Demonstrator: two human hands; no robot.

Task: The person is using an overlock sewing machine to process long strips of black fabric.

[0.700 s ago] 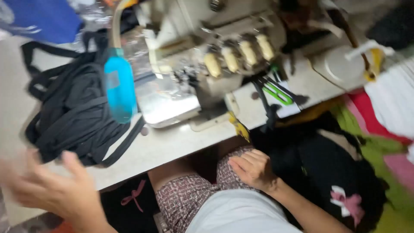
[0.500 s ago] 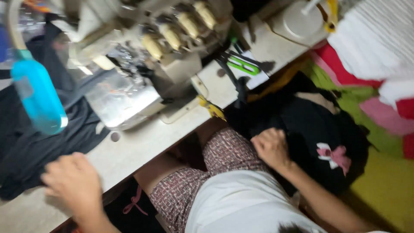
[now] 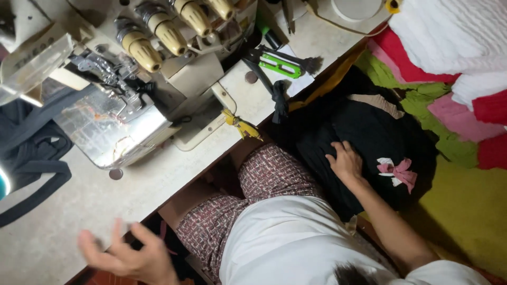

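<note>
The right hand [image 3: 346, 161] lies flat, fingers loosely spread, on a pile of black cloth [image 3: 369, 132] beside the knee, just below the tabletop [image 3: 158, 179] edge. The left hand [image 3: 127, 256] hovers open and empty, fingers wide, at the near tabletop edge, bare surface between it and the sewing machine [image 3: 132, 68].

Looking steeply down from head height, close over the lap, sewing machine [image 3: 153, 68] and table [image 3: 63, 211] edge, tilted askew.
</note>
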